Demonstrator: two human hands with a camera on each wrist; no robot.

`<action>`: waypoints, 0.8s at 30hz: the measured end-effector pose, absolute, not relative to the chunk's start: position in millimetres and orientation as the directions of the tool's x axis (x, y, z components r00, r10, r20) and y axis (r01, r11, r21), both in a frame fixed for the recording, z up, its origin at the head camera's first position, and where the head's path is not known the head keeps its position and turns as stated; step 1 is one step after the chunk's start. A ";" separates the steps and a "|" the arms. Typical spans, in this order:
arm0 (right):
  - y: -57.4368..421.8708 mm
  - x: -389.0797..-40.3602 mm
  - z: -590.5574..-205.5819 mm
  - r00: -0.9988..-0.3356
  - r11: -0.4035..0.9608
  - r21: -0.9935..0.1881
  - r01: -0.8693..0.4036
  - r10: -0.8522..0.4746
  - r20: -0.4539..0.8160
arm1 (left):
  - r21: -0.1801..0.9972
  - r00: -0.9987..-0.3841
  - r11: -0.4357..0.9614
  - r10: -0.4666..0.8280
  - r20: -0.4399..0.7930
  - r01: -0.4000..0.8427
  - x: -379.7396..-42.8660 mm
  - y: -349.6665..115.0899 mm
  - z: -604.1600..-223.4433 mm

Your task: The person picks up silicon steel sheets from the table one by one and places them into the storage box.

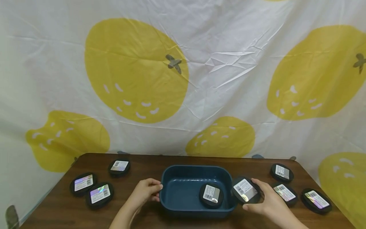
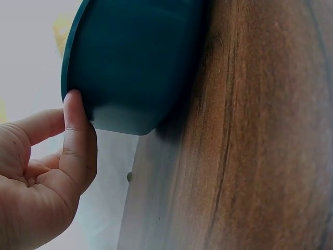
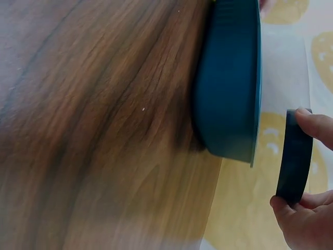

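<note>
A dark blue rectangular plastic basin [image 1: 183, 209] stands on the table, with one black round disc [image 1: 211, 196] bearing a white and silver label inside it at the right. My left hand [image 1: 145, 190] pinches the basin's left rim between thumb and fingers, seen closer in the left wrist view [image 2: 52, 156]. Another labelled black disc [image 1: 246, 190] is held by its edges in my right hand [image 1: 267, 198], label up, close by the basin's right rim. The right wrist view shows this disc [image 3: 294, 156] edge-on, raised to about rim height, thumb and fingers at opposite sides.
Three more labelled discs lie on the brown wooden table [image 1: 143, 219] at the left, including a far one [image 1: 119, 167]. Three others lie at the right, one [image 1: 315, 201] near the table edge. A white cloth [image 1: 228, 95] with yellow fruit prints hangs behind.
</note>
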State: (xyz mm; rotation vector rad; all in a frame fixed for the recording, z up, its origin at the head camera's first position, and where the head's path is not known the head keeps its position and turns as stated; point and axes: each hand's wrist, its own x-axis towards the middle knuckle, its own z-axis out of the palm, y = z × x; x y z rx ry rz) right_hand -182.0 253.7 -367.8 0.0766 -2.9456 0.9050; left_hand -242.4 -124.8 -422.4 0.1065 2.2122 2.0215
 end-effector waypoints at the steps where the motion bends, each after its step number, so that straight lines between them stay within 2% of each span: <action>1: 251.4 -182.9 -367.4 -0.997 0.824 -0.563 -0.069 -0.031 0.076 | 0.995 -0.987 0.093 0.149 -0.058 -0.045 -242.5 -124.7 -422.4; 7: 238.0 -188.4 -364.4 -0.991 0.824 -0.555 -0.109 -0.046 0.127 | 0.995 -0.986 0.088 0.155 -0.064 -0.050 -243.3 -124.7 -422.8; 24: 201.6 -209.8 -363.6 -0.986 0.787 -0.597 -0.155 -0.089 0.138 | 0.995 -0.986 0.077 0.148 -0.070 -0.059 -243.0 -124.7 -422.7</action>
